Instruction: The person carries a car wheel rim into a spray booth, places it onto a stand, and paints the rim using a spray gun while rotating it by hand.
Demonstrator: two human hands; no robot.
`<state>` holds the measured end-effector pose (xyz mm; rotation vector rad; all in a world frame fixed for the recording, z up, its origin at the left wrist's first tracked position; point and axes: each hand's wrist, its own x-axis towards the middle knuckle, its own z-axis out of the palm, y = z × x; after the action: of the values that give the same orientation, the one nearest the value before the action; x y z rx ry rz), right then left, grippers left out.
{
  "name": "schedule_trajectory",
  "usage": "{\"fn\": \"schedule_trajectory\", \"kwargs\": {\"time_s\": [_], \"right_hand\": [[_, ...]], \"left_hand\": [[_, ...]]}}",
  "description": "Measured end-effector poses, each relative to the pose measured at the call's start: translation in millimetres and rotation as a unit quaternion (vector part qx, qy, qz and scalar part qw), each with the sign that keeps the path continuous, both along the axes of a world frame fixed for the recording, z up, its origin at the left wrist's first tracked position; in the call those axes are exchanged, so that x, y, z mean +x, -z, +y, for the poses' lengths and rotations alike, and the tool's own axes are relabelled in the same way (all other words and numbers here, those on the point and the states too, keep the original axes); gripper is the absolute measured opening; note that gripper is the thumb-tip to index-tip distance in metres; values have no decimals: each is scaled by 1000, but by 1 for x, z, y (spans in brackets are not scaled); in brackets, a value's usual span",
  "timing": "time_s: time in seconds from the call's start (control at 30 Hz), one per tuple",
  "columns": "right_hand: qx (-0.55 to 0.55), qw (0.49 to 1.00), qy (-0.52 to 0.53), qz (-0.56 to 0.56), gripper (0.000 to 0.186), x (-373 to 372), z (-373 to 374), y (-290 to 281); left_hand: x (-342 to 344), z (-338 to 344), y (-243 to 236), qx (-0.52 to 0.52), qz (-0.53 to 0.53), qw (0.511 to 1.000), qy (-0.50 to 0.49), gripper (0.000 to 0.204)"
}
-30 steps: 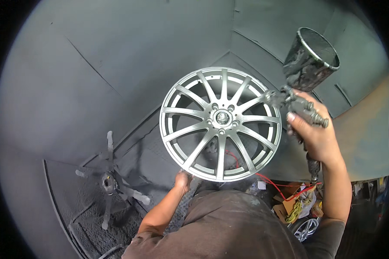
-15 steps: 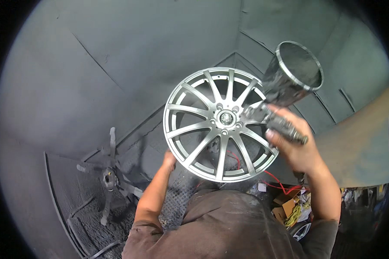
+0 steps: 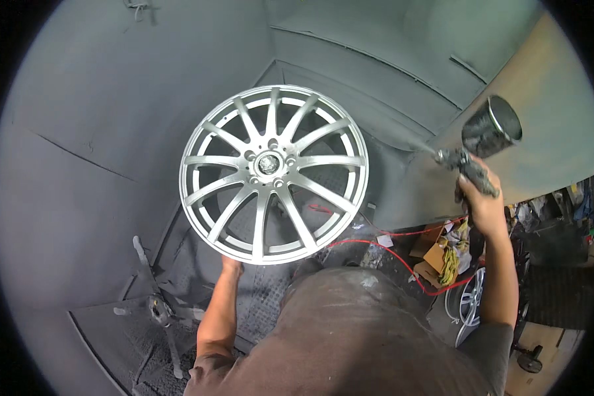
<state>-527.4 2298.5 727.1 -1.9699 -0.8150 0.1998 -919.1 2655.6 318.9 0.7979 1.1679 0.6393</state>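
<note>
A silver multi-spoke car wheel (image 3: 268,165) faces up in front of me, left of the middle. My left hand (image 3: 231,265) is at its near lower edge, the fingers hidden beneath the rim. Away to the right, my right hand (image 3: 487,206) is closed round the grip of a spray gun (image 3: 468,170). A dark, paint-coated cup (image 3: 486,133) sits on top of the gun. From the nozzle a pale mist streams up and left, past the wheel's right side. What supports the wheel underneath is hidden.
A red hose (image 3: 412,267) loops across the floor on the right. Near it are a cardboard box (image 3: 432,257), a yellow bundle (image 3: 450,265) and another wheel (image 3: 470,300). A paint-covered stand with legs (image 3: 158,307) stands at lower left. Grey walls (image 3: 99,119) enclose the far side.
My right hand has drawn the spray gun off the wheel to the right and down. The view has shifted, so the wheel appears farther left. Mist now shows at the nozzle.
</note>
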Motion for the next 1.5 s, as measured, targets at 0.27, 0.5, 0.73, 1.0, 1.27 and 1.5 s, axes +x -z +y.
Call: {"fn": "schedule_trajectory", "kwargs": {"time_s": [0.27,0.5,0.73,1.0,1.27,1.5], "right_hand": [[67,978,25,196,50,59,-85,69],[46,958,-11,283,45,76,-89,84],[34,925,-89,367,42,81,-101,85],[25,951,-74,299,53,90,-99,67],[-30,942,-69,326,58,141,-66,48],[-141,888,-298,320,59,237,21,18]], "left_hand": [[162,-168,-43,-115,119,985,-50,34],[233,-204,-86,-87,-11,705,703,49],[198,-196,-65,1,56,624,780,65],[196,-197,-26,-291,-76,942,152,44],[251,-195,-12,-265,-150,935,-183,29],[313,-179,-22,-294,-109,920,-237,24]]}}
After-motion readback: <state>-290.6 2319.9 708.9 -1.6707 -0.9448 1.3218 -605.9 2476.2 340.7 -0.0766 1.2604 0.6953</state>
